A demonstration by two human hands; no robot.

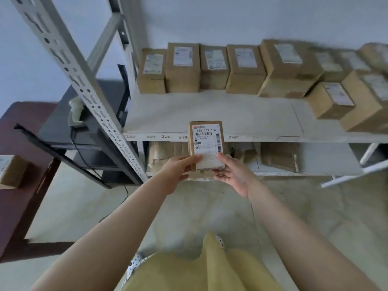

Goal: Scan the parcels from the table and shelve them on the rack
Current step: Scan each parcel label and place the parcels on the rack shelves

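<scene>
Parcel [206, 144] held up in front of the rack [88, 85], label facing the person, its top edge level with the numbered lip of the middle shelf [210, 110]. Left hand [178, 172] grips the lower left corner, thumb lying across the label. Right hand [233, 173] supports the lower right corner from below, thumb on the face, fingers loosely spread; how far they wrap behind, cannot tell.

Shelf state: a row of boxes [210, 68] along the back wall, more stacked at the right end. Bare strip at front centre, directly beyond the parcel. Scanner [76, 111] stands on the dark bench [63, 127] to the left, behind the upright.

Risks, as judged from here:
- Both grips sit low on the parcel; top-heavy, could tip forward as it clears the lip.
- Leading edge may catch the shelf lip if not raised enough.
- Pushed too far back, it nudges the rear row.
- Whether it is already scanned: not evident.
</scene>
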